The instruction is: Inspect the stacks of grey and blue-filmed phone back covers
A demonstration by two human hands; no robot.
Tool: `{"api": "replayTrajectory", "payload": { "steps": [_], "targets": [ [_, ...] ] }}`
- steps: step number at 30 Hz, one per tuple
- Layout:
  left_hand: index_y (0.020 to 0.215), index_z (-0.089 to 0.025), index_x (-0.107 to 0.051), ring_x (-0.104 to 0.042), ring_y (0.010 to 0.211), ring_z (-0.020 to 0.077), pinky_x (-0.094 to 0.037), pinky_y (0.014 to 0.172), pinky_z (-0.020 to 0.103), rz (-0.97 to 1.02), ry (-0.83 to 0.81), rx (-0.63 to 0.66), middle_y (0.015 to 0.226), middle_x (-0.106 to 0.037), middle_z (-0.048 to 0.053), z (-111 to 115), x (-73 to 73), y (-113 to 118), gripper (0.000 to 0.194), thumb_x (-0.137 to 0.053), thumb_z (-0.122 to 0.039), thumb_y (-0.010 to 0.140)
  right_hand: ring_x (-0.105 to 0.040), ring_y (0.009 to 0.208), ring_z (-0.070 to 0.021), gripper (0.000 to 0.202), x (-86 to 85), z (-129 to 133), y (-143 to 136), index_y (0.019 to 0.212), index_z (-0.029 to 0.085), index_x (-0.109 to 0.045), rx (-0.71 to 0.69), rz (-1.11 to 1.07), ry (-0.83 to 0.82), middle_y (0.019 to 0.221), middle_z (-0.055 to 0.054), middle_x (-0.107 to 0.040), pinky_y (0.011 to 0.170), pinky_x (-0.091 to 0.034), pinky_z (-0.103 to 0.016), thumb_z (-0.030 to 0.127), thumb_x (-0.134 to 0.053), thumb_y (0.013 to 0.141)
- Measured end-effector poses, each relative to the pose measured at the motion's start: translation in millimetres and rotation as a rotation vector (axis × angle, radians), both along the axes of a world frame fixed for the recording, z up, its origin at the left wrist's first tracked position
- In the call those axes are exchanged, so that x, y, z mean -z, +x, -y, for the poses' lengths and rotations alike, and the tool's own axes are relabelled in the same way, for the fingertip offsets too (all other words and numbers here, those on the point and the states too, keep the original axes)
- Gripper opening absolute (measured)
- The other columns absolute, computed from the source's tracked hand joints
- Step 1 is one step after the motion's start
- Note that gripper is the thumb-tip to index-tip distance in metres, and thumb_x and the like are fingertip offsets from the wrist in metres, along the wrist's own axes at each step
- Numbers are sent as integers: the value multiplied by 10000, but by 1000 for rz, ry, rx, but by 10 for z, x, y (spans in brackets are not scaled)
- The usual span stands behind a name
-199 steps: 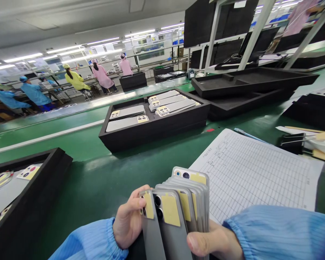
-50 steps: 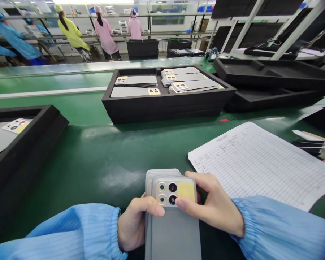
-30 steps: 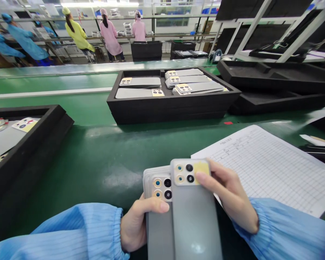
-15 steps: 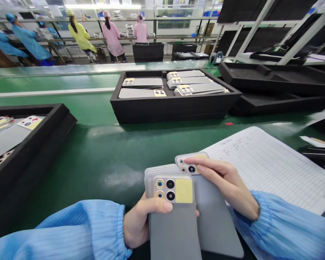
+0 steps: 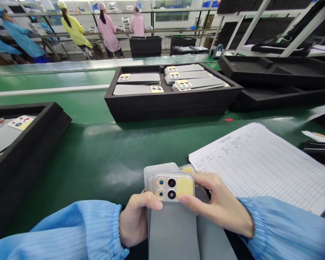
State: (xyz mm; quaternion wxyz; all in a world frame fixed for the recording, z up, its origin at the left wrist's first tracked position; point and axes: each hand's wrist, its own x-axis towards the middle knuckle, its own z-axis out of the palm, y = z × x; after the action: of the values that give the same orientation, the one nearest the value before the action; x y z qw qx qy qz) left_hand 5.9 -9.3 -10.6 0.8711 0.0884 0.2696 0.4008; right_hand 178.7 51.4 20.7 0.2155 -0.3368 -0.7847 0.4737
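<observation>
A fanned stack of grey phone back covers [image 5: 173,227] is held low in the middle of the view. The top cover has a camera area with several round lens openings and a yellow film square. My left hand [image 5: 137,216] grips the stack's left side, thumb on top. My right hand [image 5: 219,204] pinches the top cover's right edge, its thumb below the yellow film and its fingers behind. Another grey cover [image 5: 215,238] lies partly hidden under the stack, to the right.
A black tray [image 5: 165,106] with stacked covers stands ahead. Another black tray [image 5: 43,133] with covers is at left; black trays [image 5: 276,77] are stacked at right. A printed sheet [image 5: 260,159] lies on the green table [image 5: 103,144]. People work in the background.
My right hand has moved left and down from the separate cover onto the top cover of the stack. The separate cover now sits further behind the stack. My left thumb has shifted slightly left.
</observation>
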Motion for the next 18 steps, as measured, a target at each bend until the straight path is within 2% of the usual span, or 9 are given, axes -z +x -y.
{"api": "replayTrajectory", "payload": {
  "steps": [4,12,18],
  "targets": [
    [942,-83,-663,-660,644,245,-468,685,350,17,-25,-8,650,-715,86,-14,0,0,445,-511,-157,530,-544,690,-143,115,27,17,-7,815,148,-593,5,-16,14,764,-24,-599,611,-415,-237,251,-552,781],
    [977,-80,-650,-654,651,230,-446,543,256,-6,6,-15,676,-714,90,-30,-24,22,457,-527,-136,540,-532,683,-140,91,88,38,-6,829,178,-568,-6,-39,1,761,-7,-583,606,-414,-247,249,-569,771],
    [994,-100,-644,-655,683,233,-460,687,326,-11,-13,-10,687,-714,87,-17,-12,6,455,-538,-128,552,-526,660,-126,90,82,50,-5,819,177,-568,0,-58,14,753,-1,-587,596,-409,-228,245,-588,763]
  ]
}}
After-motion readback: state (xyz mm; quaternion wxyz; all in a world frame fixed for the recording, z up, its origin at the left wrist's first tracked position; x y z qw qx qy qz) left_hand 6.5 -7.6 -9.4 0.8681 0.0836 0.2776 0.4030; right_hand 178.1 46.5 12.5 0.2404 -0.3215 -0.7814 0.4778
